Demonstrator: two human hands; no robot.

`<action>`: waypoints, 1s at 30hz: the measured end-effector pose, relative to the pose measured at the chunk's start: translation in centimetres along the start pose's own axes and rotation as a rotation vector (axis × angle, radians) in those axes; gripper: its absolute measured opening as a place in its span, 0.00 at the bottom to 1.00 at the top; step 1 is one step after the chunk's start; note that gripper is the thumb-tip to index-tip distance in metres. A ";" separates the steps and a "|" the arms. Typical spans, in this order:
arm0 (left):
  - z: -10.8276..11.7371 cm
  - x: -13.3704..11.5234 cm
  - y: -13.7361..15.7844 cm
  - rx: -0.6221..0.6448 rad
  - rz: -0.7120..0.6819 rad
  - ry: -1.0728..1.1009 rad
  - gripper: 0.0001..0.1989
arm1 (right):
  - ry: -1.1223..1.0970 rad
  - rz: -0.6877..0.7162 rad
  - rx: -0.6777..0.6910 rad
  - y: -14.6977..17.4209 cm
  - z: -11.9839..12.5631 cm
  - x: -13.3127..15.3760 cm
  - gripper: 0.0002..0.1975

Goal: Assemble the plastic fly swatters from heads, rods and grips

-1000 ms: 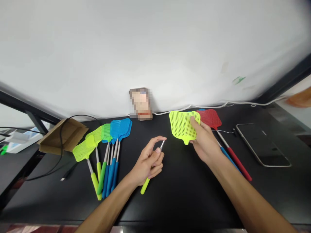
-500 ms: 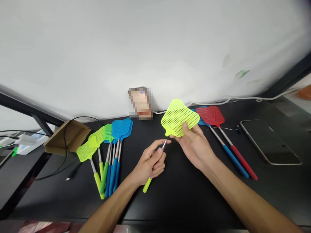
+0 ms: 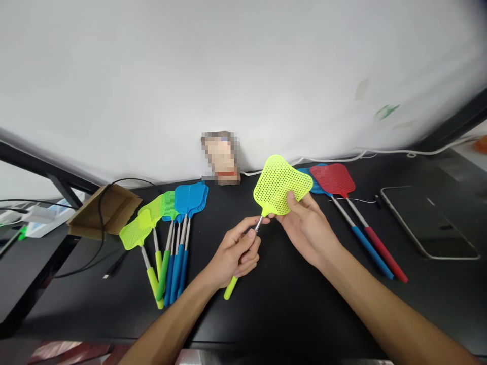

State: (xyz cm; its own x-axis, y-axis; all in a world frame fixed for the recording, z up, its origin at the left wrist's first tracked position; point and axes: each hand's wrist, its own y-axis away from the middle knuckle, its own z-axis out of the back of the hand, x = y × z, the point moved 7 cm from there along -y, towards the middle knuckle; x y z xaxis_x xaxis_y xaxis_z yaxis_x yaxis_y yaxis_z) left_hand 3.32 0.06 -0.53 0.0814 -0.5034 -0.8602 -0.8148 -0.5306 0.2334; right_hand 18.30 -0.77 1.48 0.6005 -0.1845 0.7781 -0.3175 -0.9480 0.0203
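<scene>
My right hand (image 3: 304, 223) pinches the yellow-green perforated fly swatter head (image 3: 277, 182) by its lower right part, thumb on top. My left hand (image 3: 239, 248) is closed around a metal rod with a yellow-green handle (image 3: 230, 288), whose end sticks out below the fist. The rod's tip meets the neck of the swatter head; how deep it sits cannot be made out. On the left lie several fly swatters: yellow-green ones (image 3: 135, 235), a green one (image 3: 163, 274) and blue ones (image 3: 189, 197). A red fly swatter (image 3: 335, 178) and a blue fly swatter (image 3: 371, 251) lie to the right.
An open cardboard box (image 3: 102, 210) and a black cable (image 3: 101, 223) are at the left. A pixelated upright object (image 3: 222, 157) leans on the wall. A phone (image 3: 429, 223) lies at the right, and a white cable (image 3: 331, 158) runs along the wall.
The gap between the rod tip and the swatter head's neck has closed; they now touch. Both hands keep their grips. The view has shifted slightly.
</scene>
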 end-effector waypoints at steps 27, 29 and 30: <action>0.8 -0.4 -0.4 -0.150 -0.031 -0.029 0.16 | 0.283 -0.119 -0.074 0.3 0.5 -2.4 0.25; 1.3 -0.7 -0.3 -0.233 -0.068 -0.129 0.18 | 0.338 -0.049 -0.099 0.3 0.4 -1.3 0.30; 1.5 -0.9 -0.3 -0.267 -0.081 -0.192 0.19 | 0.372 -0.001 -0.085 0.3 0.2 -0.5 0.31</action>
State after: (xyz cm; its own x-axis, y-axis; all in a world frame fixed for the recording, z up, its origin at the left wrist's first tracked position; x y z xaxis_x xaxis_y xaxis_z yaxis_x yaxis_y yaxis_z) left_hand 2.58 1.67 -0.54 0.0094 -0.3276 -0.9448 -0.6292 -0.7363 0.2491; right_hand 18.00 -1.05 0.94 0.2984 -0.0625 0.9524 -0.3865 -0.9203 0.0607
